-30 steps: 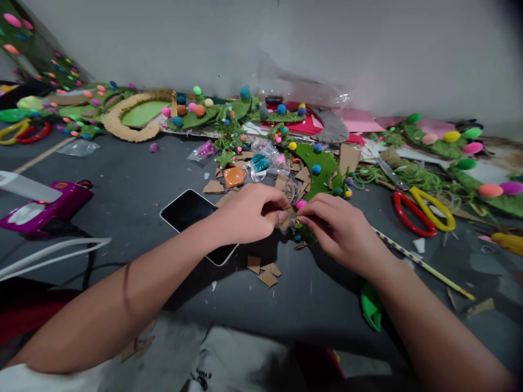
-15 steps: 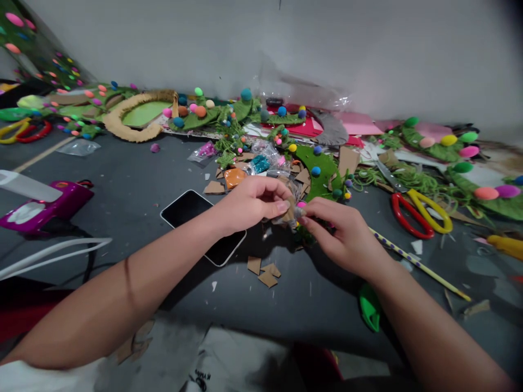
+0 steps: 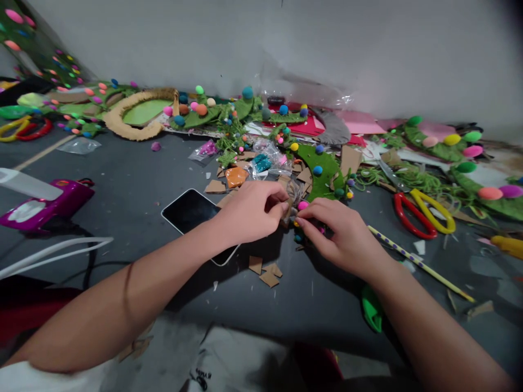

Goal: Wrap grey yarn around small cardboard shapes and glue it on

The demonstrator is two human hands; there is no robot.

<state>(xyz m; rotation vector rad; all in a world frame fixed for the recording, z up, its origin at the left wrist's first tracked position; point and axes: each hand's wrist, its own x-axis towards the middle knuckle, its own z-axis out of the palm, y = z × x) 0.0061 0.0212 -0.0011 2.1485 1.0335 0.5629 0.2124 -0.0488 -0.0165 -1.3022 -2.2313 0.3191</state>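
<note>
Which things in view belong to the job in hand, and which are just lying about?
Apparently in use:
small brownish piece at the left hand, with the right hand close by
greyish strands beside it

Apparently just lying about:
phone
scissors on the right
spotted yellow stick
purple device

- A phone (image 3: 191, 209) lies on the dark worktop (image 3: 134, 185), partly covered by the person's left forearm.
- The left hand (image 3: 257, 212), just right of the phone, pinches a small brown bundle (image 3: 287, 213) with greyish strands about it.
- The right hand (image 3: 337, 228), farther right of the phone, brings thumb and forefinger close together beside it; any grip is too small to tell.
- An orange packet (image 3: 236, 177) lies beyond the phone.
- Red-and-yellow-handled scissors (image 3: 419, 195) and a spotted pencil (image 3: 420, 264) lie well right of the phone.
</note>
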